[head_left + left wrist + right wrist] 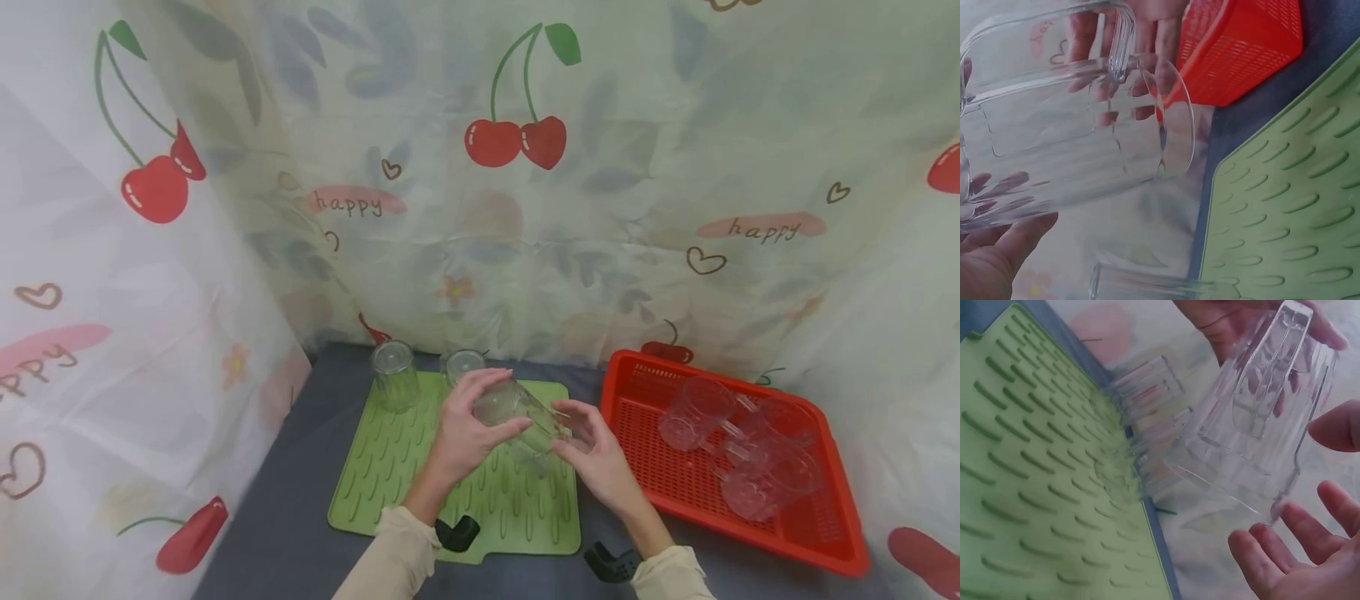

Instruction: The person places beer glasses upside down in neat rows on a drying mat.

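A clear mug with a handle (pixel 500 406) is held tilted above the green ridged drying mat (pixel 390 467). My left hand (pixel 467 423) grips it near the base end, thumb on the near side. In the left wrist view the mug's (pixel 1054 144) rim points away from that hand. My right hand (pixel 596 454) is at the rim end. Its fingers (pixel 1310 534) are spread and fairly straight in the right wrist view, with fingertips at the rim and the thumb beside the wall. Whether they press on the mug is hard to tell.
Two more clear mugs, one at the back left (pixel 396 379) and one behind my left hand (pixel 461 363), stand at the mat's far edge. A red basket (pixel 622 454) to the right contains several clear mugs (pixel 697 412). Patterned curtain (pixel 525 225) encloses the dark tabletop (pixel 281 500).
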`<state>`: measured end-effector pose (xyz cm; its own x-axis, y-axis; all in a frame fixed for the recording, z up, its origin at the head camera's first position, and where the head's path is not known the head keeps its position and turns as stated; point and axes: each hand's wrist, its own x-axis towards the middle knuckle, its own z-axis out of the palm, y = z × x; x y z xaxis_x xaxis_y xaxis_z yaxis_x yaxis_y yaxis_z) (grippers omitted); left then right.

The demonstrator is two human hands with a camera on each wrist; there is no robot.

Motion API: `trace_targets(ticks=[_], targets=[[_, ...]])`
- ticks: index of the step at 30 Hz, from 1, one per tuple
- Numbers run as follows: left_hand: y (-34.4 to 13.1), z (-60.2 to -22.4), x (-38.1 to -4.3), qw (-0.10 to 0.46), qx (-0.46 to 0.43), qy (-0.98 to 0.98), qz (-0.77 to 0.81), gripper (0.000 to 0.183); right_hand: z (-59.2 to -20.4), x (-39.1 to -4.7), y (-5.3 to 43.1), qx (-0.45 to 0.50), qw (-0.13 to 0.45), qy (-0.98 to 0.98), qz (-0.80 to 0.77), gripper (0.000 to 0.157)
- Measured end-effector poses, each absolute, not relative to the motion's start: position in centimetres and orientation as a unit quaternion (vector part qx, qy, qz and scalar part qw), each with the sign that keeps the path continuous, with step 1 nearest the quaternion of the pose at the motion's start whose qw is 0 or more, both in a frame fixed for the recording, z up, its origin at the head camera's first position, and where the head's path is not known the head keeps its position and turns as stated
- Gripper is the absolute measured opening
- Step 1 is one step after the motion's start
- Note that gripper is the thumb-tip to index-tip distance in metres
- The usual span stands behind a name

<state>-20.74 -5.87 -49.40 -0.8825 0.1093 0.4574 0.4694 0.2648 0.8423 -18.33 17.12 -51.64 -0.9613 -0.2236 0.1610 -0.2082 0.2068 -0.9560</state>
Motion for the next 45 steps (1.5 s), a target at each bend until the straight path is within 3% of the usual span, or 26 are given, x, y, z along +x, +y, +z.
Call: trace_targets(ticks=[12, 38, 45], targets=[[-4.2, -49.0, -21.8, 0.185, -0.193, -0.812, -0.518, 0.065, -51.3, -17.8, 20.1, -0.126, -0.03, 0.783, -0.608, 0.061], [-0.5, -50.7, -27.5, 0.172, -0.231, -0.856, -0.429, 0.066, -50.7, -16.3, 24.8, -0.072, -0.085, 0.812, -0.573, 0.061], [0.4, -51.5, -28.2, 0.139, -0.225, -0.865, -0.427, 0.068, -50.1, -16.1, 25.6, -0.046, -0.092, 0.829, -0.55, 0.062]])
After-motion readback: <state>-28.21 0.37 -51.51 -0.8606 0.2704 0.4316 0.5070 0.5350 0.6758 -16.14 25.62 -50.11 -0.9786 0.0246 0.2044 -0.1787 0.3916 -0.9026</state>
